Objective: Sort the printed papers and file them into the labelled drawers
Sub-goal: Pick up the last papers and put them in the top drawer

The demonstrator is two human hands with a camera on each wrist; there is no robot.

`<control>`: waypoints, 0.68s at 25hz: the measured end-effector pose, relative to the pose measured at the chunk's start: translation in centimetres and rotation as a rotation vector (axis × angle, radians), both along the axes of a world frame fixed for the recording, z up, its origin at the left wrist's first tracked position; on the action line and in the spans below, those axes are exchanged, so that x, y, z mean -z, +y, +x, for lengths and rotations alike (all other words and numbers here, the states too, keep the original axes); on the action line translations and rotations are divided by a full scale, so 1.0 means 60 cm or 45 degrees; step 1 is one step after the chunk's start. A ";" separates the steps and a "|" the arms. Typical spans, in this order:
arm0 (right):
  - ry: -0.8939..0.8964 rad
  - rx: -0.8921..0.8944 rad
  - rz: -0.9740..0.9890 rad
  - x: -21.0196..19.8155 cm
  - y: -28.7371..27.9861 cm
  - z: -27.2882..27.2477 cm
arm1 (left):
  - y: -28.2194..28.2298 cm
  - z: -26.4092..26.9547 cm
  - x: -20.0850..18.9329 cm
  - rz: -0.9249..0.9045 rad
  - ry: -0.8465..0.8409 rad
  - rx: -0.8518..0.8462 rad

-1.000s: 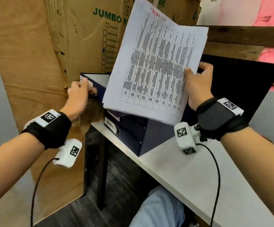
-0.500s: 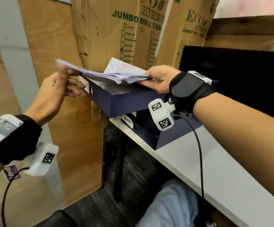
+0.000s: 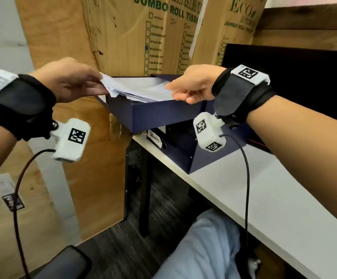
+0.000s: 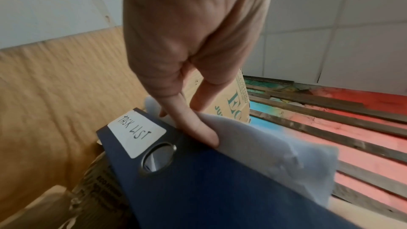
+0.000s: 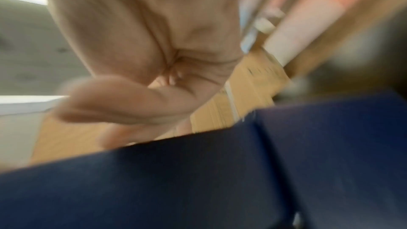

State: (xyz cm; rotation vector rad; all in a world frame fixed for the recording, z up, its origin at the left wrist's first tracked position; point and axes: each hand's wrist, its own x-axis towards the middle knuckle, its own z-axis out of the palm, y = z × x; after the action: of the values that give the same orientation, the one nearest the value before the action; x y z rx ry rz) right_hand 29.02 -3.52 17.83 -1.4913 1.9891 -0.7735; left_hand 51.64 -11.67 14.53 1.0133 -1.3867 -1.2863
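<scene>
Two hands work the same stack. Our left hand [image 3: 68, 81] pinches the front edge of the papers [image 3: 141, 89], thumb under and fingers over, as the left wrist view shows, lifting that edge clear of the drawer's front wall. Our right hand [image 3: 195, 85] rests on the stack's other end; whether it grips or merely presses we cannot tell, since its wrist view is blurred. We judge the two-ended hold keeps the sheets square while they settle.

The papers lie in the top drawer [image 3: 157, 115], pulled out and marked with a "TASK LIST" label [image 4: 136, 135]. Below it a second drawer [image 3: 169, 152] with its own label sits closed. The cabinet stands at the corner of the white table [image 3: 264, 198], cardboard boxes [image 3: 123, 33] behind.
</scene>
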 end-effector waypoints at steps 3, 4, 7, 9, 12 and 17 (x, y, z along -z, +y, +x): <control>0.500 -0.056 -0.356 0.007 -0.004 -0.006 | -0.011 -0.016 -0.002 -0.078 -0.049 -0.059; 0.638 -0.111 -0.543 0.012 -0.004 -0.004 | -0.015 -0.023 -0.003 -0.178 -0.161 -0.100; 0.751 -0.582 -0.849 0.039 0.007 0.017 | -0.029 -0.043 0.003 -0.605 -0.701 -0.243; 0.806 -0.850 -0.766 0.074 0.001 0.020 | -0.028 -0.054 0.011 -0.785 -1.036 -0.297; 0.815 -0.871 -0.746 0.103 -0.009 0.015 | -0.019 -0.056 0.019 -0.712 -1.040 -0.303; 0.994 -0.855 -1.149 0.123 -0.014 0.045 | -0.054 -0.062 0.051 -0.701 -0.820 -0.506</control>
State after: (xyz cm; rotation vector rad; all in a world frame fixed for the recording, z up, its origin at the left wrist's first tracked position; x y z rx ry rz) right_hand 31.70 -4.34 10.46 -3.1503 1.3606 -0.8946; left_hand 47.94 -14.92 11.48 1.2693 -1.7598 -0.2435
